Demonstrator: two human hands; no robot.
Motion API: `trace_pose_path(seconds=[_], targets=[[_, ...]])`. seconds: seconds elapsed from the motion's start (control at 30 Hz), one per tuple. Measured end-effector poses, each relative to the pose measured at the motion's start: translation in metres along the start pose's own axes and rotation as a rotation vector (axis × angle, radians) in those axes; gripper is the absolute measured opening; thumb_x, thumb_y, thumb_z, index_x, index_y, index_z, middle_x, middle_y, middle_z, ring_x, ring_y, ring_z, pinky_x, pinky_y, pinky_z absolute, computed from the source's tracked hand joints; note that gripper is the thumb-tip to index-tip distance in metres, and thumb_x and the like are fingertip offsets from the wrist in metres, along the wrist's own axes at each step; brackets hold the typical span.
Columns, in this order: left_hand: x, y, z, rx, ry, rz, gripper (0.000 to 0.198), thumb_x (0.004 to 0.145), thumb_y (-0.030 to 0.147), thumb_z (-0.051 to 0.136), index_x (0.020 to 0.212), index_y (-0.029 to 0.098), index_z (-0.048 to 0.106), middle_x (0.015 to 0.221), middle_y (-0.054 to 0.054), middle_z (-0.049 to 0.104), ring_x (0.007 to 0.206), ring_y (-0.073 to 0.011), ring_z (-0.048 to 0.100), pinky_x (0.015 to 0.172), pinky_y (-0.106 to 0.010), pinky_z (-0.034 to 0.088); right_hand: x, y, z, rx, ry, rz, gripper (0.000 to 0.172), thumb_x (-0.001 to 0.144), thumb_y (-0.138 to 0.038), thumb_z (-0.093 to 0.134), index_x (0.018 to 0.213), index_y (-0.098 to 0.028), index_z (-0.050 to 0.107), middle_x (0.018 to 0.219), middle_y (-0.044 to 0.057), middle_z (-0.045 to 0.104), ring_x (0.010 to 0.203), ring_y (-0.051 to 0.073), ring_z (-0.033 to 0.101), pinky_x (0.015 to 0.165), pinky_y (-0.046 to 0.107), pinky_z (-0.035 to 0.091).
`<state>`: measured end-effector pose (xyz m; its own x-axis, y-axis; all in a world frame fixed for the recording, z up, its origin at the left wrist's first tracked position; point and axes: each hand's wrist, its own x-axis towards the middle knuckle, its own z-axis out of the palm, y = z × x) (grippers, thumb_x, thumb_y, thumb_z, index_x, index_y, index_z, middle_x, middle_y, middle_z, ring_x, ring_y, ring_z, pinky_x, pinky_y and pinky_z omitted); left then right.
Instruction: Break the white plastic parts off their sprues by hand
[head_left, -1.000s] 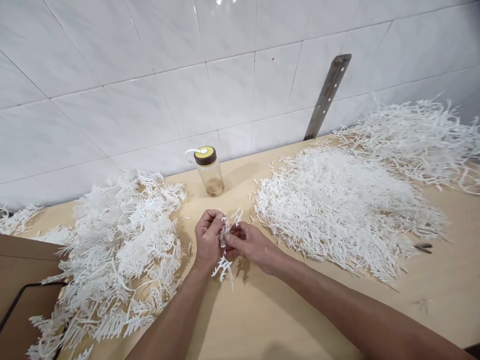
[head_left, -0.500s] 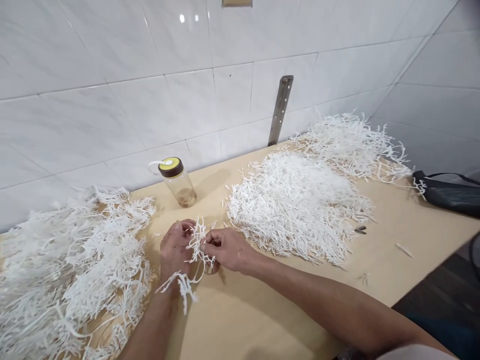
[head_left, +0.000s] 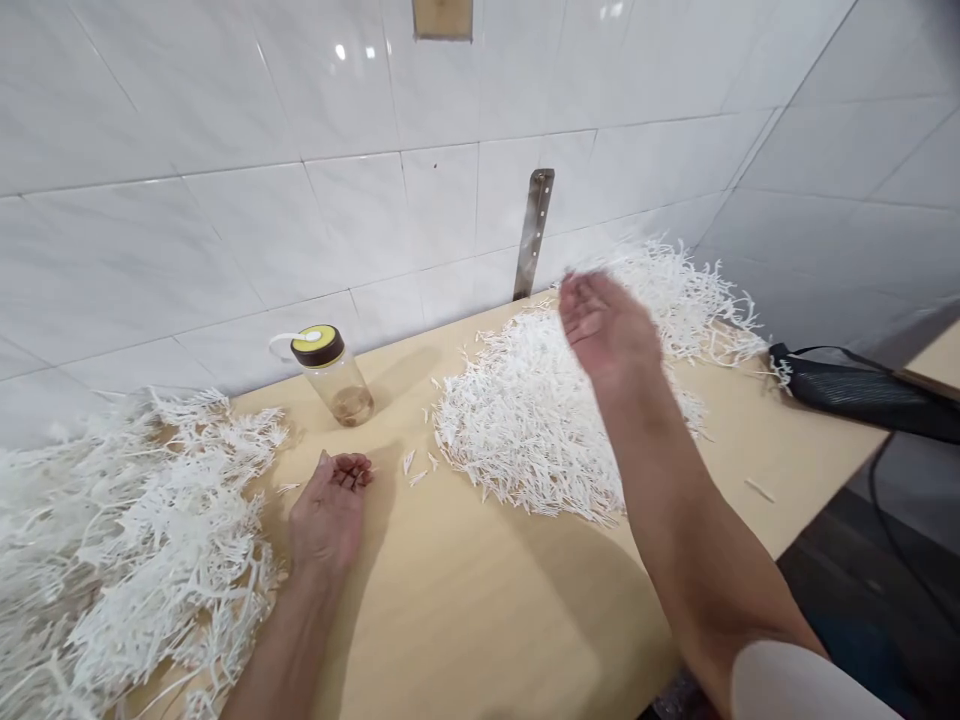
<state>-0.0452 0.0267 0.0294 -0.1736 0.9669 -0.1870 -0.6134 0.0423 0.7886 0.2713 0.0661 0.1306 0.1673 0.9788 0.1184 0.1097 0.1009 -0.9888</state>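
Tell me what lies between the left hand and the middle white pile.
In the head view, a few loose white bits lie on the table between the left hand and that pile.

I can read no text, label, brand, number or sign in front of me: I make out none on the bottle (head_left: 346, 388), its yellow-and-black lid (head_left: 318, 347), the perforated metal strip (head_left: 532, 235), the black bag (head_left: 855, 395) or the tiled wall (head_left: 225, 235).

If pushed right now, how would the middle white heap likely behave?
The middle white heap would probably spread rather than slide whole: loose bits lie beside it. It seems light for its size, being thin pieces loosely piled.
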Motion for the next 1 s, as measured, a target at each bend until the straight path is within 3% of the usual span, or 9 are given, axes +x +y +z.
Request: trace_pose_path(seconds=[0.07,0.13,0.27,0.43,0.53,0.67,0.77,0.87,1.0], targets=[[-0.001,0.000,0.001,0.021,-0.003,-0.008,0.026,0.078,0.037,0.071,0.071,0.012,0.069,0.076,-0.008,0.066,0.075,-0.0175,0.061,0.068,-0.028,0.052,0.006,-0.007,-0.028,0.106,0.292,-0.029,0.030,0.100,-0.043,0.044,0.117,-0.020,0.054,0.130,0.017,0.057,0.126,0.024,0.054,0.087,0.035,0.058],[-0.001,0.000,0.001,0.043,-0.002,-0.015,0.025,0.077,0.036,0.071,0.070,0.012,0.069,0.076,-0.009,0.065,0.076,-0.0183,0.062,0.068,-0.028,0.052,-0.002,-0.002,-0.023,0.140,0.348,-0.001,0.031,0.094,-0.038,0.058,0.116,-0.017,0.056,0.130,0.019,0.057,0.114,0.024,0.060,0.086,0.036,0.060],[0.002,-0.002,-0.003,0.090,-0.052,0.016,0.021,0.075,0.034,0.071,0.070,0.014,0.070,0.075,-0.009,0.065,0.074,-0.0187,0.060,0.066,-0.029,0.051,-0.029,0.027,0.046,0.250,0.079,0.198,0.020,0.080,-0.020,0.072,0.098,-0.019,0.063,0.103,0.010,0.067,0.076,0.015,0.063,0.062,0.031,0.063],[-0.005,-0.008,-0.001,0.282,-0.013,0.189,0.017,0.070,0.030,0.077,0.070,0.015,0.070,0.072,-0.006,0.065,0.064,-0.0160,0.055,0.057,-0.025,0.043,-0.058,0.042,0.114,0.272,-0.283,0.153,0.016,0.079,-0.022,0.066,0.095,-0.017,0.062,0.083,0.003,0.066,0.062,0.011,0.057,0.044,0.024,0.057],[-0.015,-0.005,0.005,0.655,0.060,0.400,0.009,0.067,0.020,0.079,0.066,0.019,0.070,0.063,-0.003,0.061,0.062,-0.0168,0.052,0.061,-0.026,0.041,-0.071,0.045,0.131,0.199,-0.365,0.135,0.019,0.080,-0.023,0.064,0.097,-0.017,0.061,0.084,0.004,0.066,0.063,0.012,0.059,0.044,0.024,0.057],[-0.014,0.019,0.004,1.058,0.022,0.719,0.009,0.072,0.016,0.072,0.076,0.024,0.071,0.088,-0.009,0.067,0.096,-0.0299,0.056,0.089,-0.039,0.044,-0.081,0.067,0.153,0.124,-0.400,0.099,0.020,0.083,-0.028,0.061,0.099,-0.017,0.060,0.079,0.001,0.064,0.053,0.010,0.055,0.039,0.023,0.052],[-0.002,0.046,-0.012,1.380,0.179,0.852,0.014,0.077,0.015,0.065,0.089,0.022,0.069,0.105,-0.014,0.062,0.113,-0.0349,0.051,0.103,-0.050,0.037,-0.088,0.089,0.169,0.047,-0.442,0.099,0.021,0.085,-0.033,0.058,0.100,-0.018,0.059,0.081,0.001,0.065,0.040,0.006,0.047,0.033,0.021,0.042],[0.012,0.068,-0.033,1.561,0.313,0.849,0.025,0.077,0.016,0.065,0.102,0.019,0.067,0.124,-0.018,0.053,0.127,-0.0384,0.040,0.107,-0.053,0.033,-0.095,0.104,0.176,-0.018,-0.476,0.052,0.019,0.087,-0.035,0.055,0.097,-0.019,0.059,0.081,0.001,0.066,0.042,0.009,0.049,0.037,0.024,0.042],[0.036,0.075,-0.052,1.669,0.385,0.639,0.049,0.066,0.015,0.073,0.114,0.018,0.061,0.124,-0.020,0.055,0.126,-0.0405,0.041,0.104,-0.053,0.033,-0.097,0.112,0.176,-0.103,-0.455,-0.082,0.016,0.087,-0.030,0.055,0.096,-0.019,0.061,0.079,0.004,0.068,0.069,0.018,0.064,0.062,0.031,0.051]])
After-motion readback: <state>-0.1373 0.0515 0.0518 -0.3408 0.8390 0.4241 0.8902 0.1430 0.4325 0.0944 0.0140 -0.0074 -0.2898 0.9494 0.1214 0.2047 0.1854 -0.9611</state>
